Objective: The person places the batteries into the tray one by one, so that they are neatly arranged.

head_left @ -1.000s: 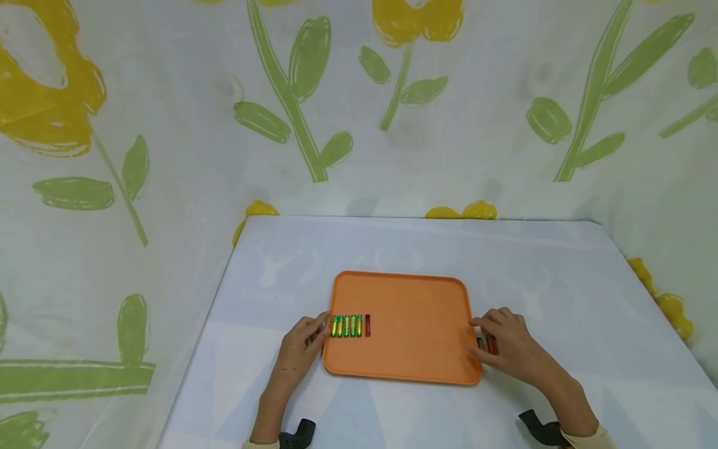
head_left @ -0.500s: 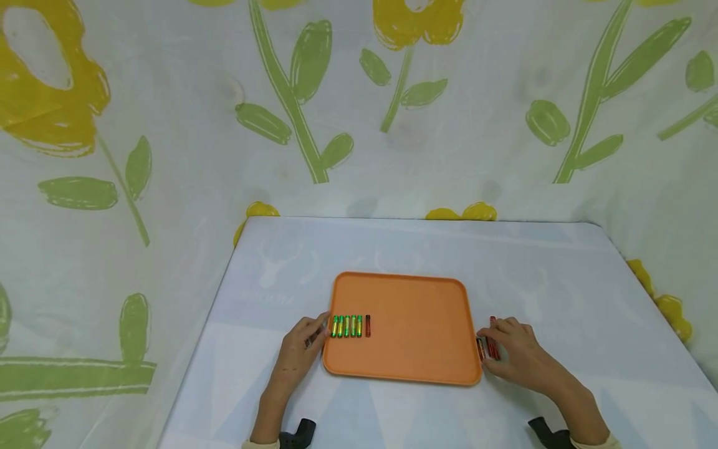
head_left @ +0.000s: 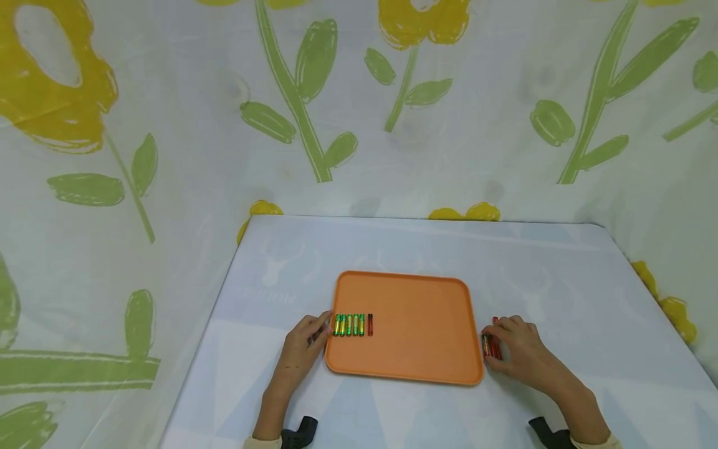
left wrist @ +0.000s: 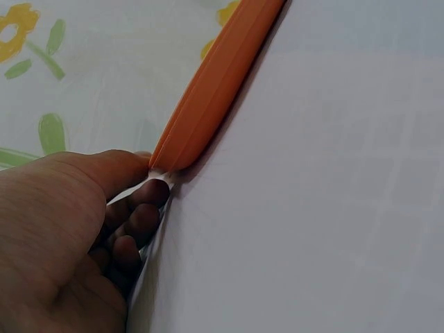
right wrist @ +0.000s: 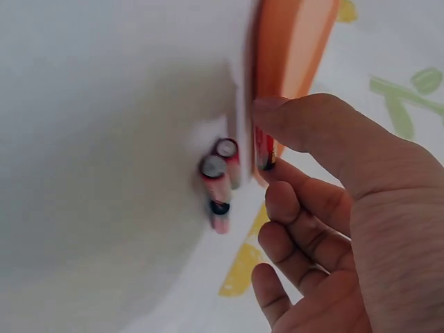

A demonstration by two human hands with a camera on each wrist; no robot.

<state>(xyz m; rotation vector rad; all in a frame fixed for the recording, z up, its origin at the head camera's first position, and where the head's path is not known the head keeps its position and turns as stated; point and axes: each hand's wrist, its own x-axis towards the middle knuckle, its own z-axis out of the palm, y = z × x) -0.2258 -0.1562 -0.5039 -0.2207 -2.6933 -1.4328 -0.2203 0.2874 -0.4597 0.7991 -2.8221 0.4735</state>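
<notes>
An orange tray (head_left: 404,337) lies on the table. On its left part several green-and-gold batteries (head_left: 349,325) lie side by side, with one red battery (head_left: 370,325) just to their right. My left hand (head_left: 300,349) is at the tray's left edge, thumb and fingertips pinching the rim, as the left wrist view shows. Beyond the right edge, my right hand (head_left: 518,346) pinches a red-and-black battery (right wrist: 264,147) between thumb and index finger, close by the tray's side. More red batteries (right wrist: 218,177) lie on the table near that hand, partly covered by it in the head view.
The white patterned table (head_left: 404,246) extends around the tray. Behind and left of it hangs a white cloth (head_left: 185,112) with yellow flowers and green leaves. A black strap piece shows at each wrist.
My right hand has drawn back right from the tray's right rim and now pinches a red battery beside it. The left hand stays at the left edge.
</notes>
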